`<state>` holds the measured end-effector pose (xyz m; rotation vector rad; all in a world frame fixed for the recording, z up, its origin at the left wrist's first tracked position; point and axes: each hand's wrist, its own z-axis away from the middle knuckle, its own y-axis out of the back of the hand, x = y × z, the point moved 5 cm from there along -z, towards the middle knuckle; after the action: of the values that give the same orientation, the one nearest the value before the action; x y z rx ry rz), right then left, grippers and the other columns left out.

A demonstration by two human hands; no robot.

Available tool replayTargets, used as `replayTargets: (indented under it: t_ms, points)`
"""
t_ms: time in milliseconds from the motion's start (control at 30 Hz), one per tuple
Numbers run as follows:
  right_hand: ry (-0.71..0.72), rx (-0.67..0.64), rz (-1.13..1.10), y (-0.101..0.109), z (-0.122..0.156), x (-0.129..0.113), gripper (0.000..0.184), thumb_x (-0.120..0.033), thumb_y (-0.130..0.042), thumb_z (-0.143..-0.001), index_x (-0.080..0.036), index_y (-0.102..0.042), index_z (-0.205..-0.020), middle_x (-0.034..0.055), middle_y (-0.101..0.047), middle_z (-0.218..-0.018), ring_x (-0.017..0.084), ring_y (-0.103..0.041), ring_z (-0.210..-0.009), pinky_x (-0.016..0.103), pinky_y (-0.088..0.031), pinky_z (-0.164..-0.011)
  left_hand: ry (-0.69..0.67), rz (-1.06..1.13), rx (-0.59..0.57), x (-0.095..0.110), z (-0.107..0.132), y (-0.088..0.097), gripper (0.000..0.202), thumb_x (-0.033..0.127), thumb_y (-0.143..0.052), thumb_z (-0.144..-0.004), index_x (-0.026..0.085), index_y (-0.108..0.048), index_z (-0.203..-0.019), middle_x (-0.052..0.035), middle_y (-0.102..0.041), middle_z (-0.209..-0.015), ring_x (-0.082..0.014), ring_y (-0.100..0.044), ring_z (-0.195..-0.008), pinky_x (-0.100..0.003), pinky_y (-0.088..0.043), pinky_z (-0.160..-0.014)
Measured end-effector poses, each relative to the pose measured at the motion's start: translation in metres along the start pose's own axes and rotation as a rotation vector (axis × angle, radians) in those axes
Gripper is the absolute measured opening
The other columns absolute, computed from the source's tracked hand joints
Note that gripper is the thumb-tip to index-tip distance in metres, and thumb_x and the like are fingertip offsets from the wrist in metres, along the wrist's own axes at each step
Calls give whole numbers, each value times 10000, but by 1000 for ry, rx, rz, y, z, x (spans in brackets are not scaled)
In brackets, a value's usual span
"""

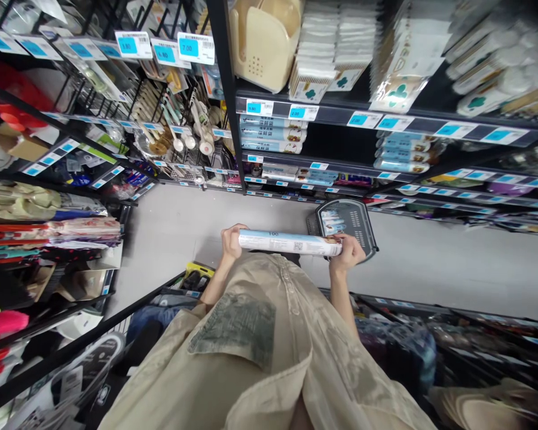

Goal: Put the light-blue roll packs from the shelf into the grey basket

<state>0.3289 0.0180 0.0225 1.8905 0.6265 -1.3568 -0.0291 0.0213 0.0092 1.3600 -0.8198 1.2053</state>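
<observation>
Both my hands hold one long roll of plastic bags (287, 242) level in front of my body, its wrapper white and light blue with "100" and a square code printed on it. My left hand (232, 241) is closed round the roll's left end. At the right end, my right hand (350, 251) is wrapped round it, fingers curled. Just beyond my right hand, a dark grey shopping basket (355, 222) stands on the floor with several blue-and-white packs (332, 221) inside. Part of the basket is hidden behind my hand.
Similar rolls (273, 136) lie stacked on the dark shelf ahead, with another stack (403, 152) to the right. Above hang packs of wooden sticks (311, 77) and a beige plastic holder (266, 48). Kitchen tools (188, 131) hang at left. Grey floor (452, 257) runs between the racks.
</observation>
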Motion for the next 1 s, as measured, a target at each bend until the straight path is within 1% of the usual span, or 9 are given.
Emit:
replayTargets:
  t_ms: [167,267,367,500,567,633,800,933,1000]
  points:
    - [-38,-302,-205,-4,-2,9,451,-595,-625,-765,-217,-710,-996,105,-775,-983,315,-750,-907,434,-579,-769,57,-13,13,-2,-7,6,505,442,-351,-907,145,-707,-706,-101,-683,-671,-211,-604,-660,-325,-407,-596]
    - [-113,-419,-244,-7,-3,17,601,-649,-694,-705,-230,-657,-1136,125,-767,-1076,291,-738,-850,336,-525,-595,153,20,-2,-10,-8,7,506,485,-364,-904,158,-707,-722,-71,-648,-635,-200,-591,-603,-302,-389,-522]
    - [-211,-383,-184,-9,-4,28,577,-646,-720,-753,-230,-644,-1146,53,-733,-903,175,-611,-570,249,-376,-448,204,124,-23,-15,-4,4,560,598,-391,-941,154,-728,-885,-32,-622,-634,-157,-519,-464,-274,-338,-422]
    - [-330,-325,0,-10,-4,45,522,-696,-624,-879,-192,-688,-998,-73,-516,-579,99,-372,-373,243,-281,-394,166,242,-19,-9,1,0,575,669,-451,-941,168,-686,-1095,-34,-676,-787,-130,-546,-452,-243,-336,-386]
    - [-335,-362,72,-9,-4,47,552,-717,-570,-912,-180,-696,-902,-68,-475,-526,116,-390,-390,252,-286,-398,149,197,1,-6,1,0,540,646,-460,-942,168,-690,-1042,-28,-660,-767,-128,-553,-461,-236,-357,-391]
    - [-318,-411,55,-9,-1,43,551,-716,-556,-913,-183,-694,-871,-40,-531,-553,133,-433,-431,257,-316,-411,154,126,18,-4,-2,1,475,581,-465,-936,166,-698,-940,-11,-615,-678,-135,-547,-452,-238,-381,-399]
    - [-196,-350,-26,-6,6,24,420,-611,-640,-869,-209,-702,-976,30,-726,-820,146,-520,-545,254,-386,-473,261,39,14,-10,-8,5,369,441,-429,-868,179,-676,-785,-2,-556,-567,-159,-529,-446,-251,-371,-382]
    - [-146,-194,110,-5,0,29,391,-548,-575,-881,-192,-714,-801,1,-634,-671,171,-551,-600,280,-432,-563,208,34,-58,-11,-7,8,437,515,-418,-923,182,-692,-848,-4,-592,-615,-164,-576,-517,-253,-436,-450]
    - [-163,-199,149,-5,-5,36,407,-533,-540,-888,-190,-698,-735,-17,-572,-599,175,-543,-596,283,-424,-572,133,42,-101,-6,-4,8,497,587,-416,-951,184,-697,-874,3,-594,-619,-155,-573,-512,-253,-437,-472]
